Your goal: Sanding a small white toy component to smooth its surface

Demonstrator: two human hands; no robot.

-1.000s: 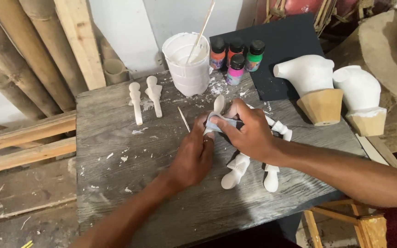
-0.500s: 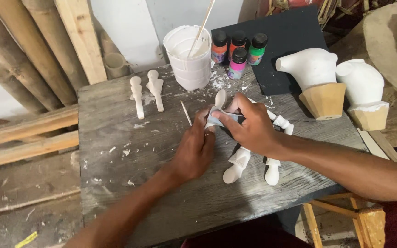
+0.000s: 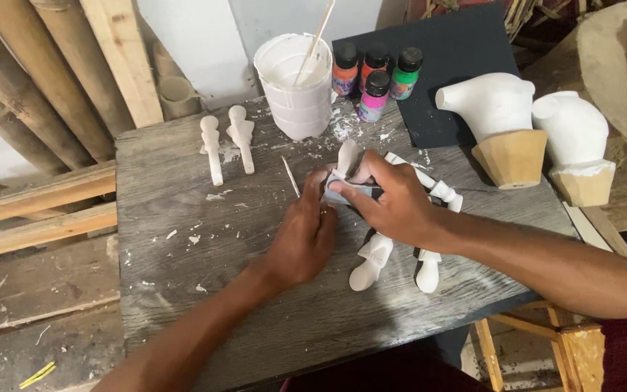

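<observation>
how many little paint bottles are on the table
4: orange-red bottle, red-orange bottle, green bottle in a row beside the white cup; pink bottle in front. None seems hidden.

Likely craft workshop: rough wooden bench (image 3: 183, 290), paint bottles (image 3: 375, 72), white plaster figures (image 3: 491, 105), bamboo poles (image 3: 30, 80).

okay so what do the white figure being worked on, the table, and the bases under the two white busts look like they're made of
White figure: looks like plaster or primed carved wood, matte and chalky; white crumbs lie around it. Which one, the look leaves open.
Table: weathered grey wooden planks, unfinished, with plain grain lines.
Bases under the busts: bare tan wood, faceted and unpainted.
The right hand presses a small grey piece, perhaps sandpaper, on the figure; the left hand steadies it.
</observation>
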